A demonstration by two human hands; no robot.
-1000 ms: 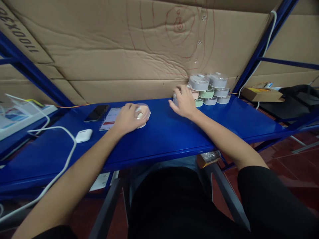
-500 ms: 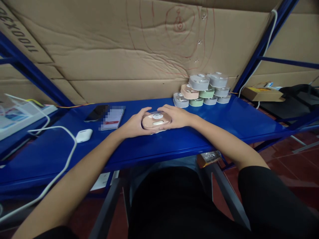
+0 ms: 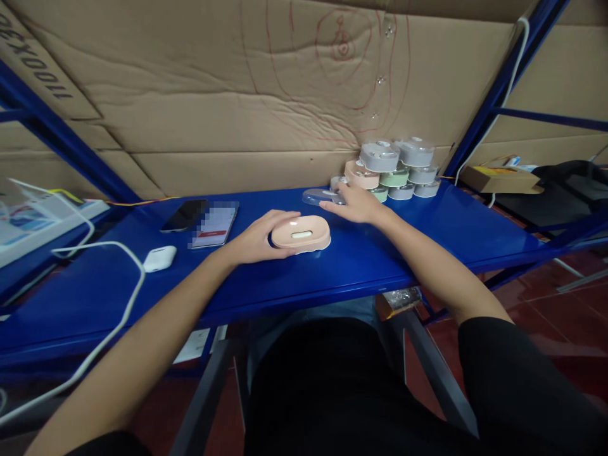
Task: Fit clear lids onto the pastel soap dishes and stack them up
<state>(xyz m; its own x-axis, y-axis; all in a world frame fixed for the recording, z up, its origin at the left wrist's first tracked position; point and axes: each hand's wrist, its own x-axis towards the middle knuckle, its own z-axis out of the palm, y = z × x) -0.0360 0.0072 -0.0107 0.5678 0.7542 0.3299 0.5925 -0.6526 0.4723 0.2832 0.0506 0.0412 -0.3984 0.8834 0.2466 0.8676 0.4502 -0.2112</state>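
A peach oval box (image 3: 311,239) with a pale slot-shaped piece in its top sits on the blue table. My left hand (image 3: 259,240) grips its left end, thumb and fingers around the side. Behind it and to the right, my right hand (image 3: 356,201) holds a clear plastic lid (image 3: 316,197) by its right end, low over the table. The lid is off the peach box. Just past my right fingers stands a stack of similar lidded boxes (image 3: 380,157) in grey, green and peach, the lower left ones partly hidden by that hand.
Left of my hands lie two phones (image 3: 216,225) and a white earbud case (image 3: 160,258). A white cable (image 3: 137,297) runs across the table's left side. Cardboard (image 3: 199,120) lines the back, between blue metal posts (image 3: 503,82).
The clear lid has come off the peach box. My right hand has carried it back and to the right, toward the stack. My left hand stays on the box.
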